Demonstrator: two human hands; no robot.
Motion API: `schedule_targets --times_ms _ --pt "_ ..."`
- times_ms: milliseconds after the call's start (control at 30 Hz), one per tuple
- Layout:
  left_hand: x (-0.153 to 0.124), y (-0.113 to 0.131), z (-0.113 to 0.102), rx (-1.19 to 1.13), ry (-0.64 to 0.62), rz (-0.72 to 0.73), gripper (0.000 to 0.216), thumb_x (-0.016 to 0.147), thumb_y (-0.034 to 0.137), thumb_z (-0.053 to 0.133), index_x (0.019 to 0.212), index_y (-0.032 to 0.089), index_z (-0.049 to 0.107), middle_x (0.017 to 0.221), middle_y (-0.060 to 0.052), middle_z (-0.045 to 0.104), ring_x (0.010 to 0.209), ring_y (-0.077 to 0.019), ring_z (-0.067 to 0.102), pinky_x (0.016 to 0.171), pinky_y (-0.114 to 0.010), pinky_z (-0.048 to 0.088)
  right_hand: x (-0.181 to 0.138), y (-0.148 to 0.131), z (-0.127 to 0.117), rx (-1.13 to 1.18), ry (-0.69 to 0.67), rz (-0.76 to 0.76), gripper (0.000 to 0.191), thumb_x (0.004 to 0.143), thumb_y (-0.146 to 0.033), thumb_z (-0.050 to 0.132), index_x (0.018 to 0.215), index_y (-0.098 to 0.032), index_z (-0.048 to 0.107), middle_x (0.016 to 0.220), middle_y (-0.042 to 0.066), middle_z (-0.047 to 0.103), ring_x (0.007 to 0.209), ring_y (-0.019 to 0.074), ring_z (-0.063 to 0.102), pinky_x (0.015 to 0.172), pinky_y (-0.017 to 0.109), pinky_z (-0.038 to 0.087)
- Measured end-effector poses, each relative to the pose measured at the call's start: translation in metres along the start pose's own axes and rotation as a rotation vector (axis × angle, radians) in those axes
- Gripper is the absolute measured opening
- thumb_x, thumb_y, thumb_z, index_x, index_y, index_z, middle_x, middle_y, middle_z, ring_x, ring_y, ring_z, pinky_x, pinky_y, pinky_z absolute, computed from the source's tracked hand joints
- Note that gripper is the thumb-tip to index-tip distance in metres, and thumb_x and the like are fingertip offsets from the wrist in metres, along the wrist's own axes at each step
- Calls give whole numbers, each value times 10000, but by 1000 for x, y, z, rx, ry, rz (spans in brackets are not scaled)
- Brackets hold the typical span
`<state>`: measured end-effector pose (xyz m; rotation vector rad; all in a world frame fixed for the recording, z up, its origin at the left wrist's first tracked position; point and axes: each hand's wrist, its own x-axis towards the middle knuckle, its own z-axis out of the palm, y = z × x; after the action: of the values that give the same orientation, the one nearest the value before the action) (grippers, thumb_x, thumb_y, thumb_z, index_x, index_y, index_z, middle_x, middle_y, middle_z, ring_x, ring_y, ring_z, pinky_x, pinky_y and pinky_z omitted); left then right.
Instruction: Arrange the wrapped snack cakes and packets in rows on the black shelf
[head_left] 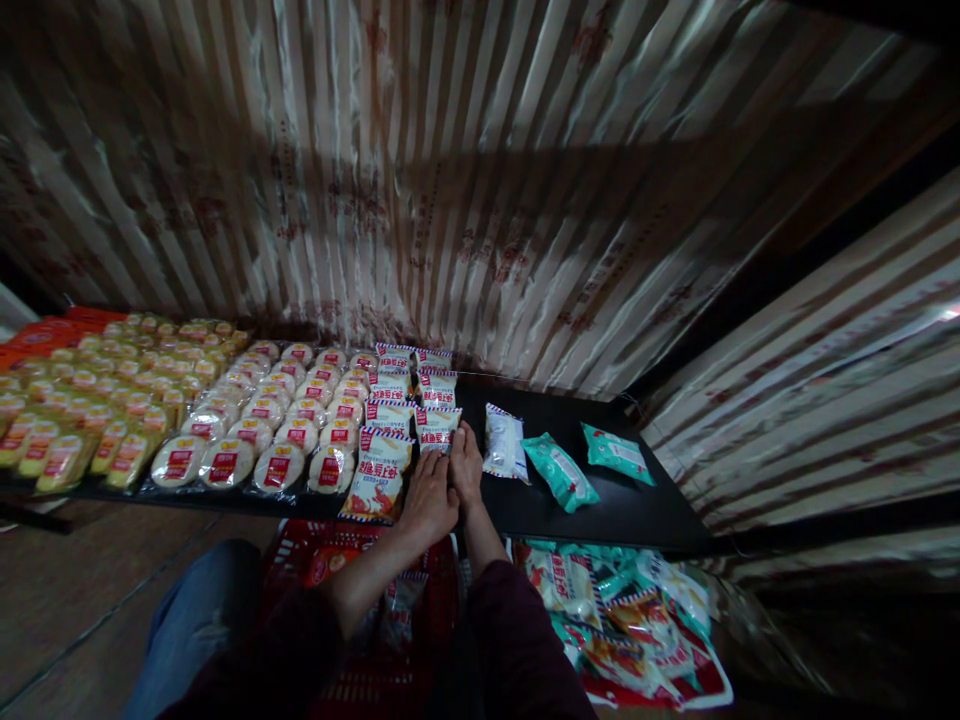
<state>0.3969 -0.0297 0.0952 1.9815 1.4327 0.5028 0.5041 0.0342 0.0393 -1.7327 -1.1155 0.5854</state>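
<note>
My left hand (427, 500) and my right hand (466, 466) rest side by side on the black shelf (637, 510), both touching a red, white and blue snack packet (437, 426) at the near end of a column of like packets. Fingers of both hands lie fairly flat on or against the packet; I cannot see a clear grip. A larger packet of the same colours (377, 474) lies just left of my left hand.
Rows of round cakes in clear wrappers (277, 420) and yellow packets (82, 410) fill the shelf to the left. A white packet (504, 442) and two green packets (559, 470) lie to the right. A red basket (375, 610) and a bag of packets (630, 620) sit below.
</note>
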Motion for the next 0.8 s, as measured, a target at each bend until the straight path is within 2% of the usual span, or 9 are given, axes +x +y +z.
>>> schedule_targets --times_ms 333,533,700,800 --pt "-3 1 -6 41 -30 17 593 788 166 406 1357 3 402 1458 -164 370 1398 -235 238 1170 -354 182 -7 0 -1 3 12 -3 609 875 -488 275 1266 -82 507 1289 186 550 1198 242 511 1046 378 344" --pt "-1 -5 -1 25 0 53 561 788 172 411 1322 5 445 1448 -188 375 1401 -254 229 1165 -385 200 -8 3 -1 18 46 2 580 876 -483 284 1240 -107 535 1266 161 573 1174 230 526 1039 369 347" --pt "0 -10 3 22 46 82 528 777 162 432 1295 70 485 1427 -152 420 1391 -247 259 1155 -408 235 -6 6 2 -2 47 -26 553 877 -484 303 1219 -129 553 1202 138 620 1104 225 570 986 366 393" --pt "-2 -9 0 19 48 89 521 781 144 416 1285 32 482 1426 -175 412 1399 -245 235 1158 -401 235 -7 5 2 -30 45 -38 574 878 -489 291 1238 -117 540 1235 150 596 1146 228 542 1015 373 366"
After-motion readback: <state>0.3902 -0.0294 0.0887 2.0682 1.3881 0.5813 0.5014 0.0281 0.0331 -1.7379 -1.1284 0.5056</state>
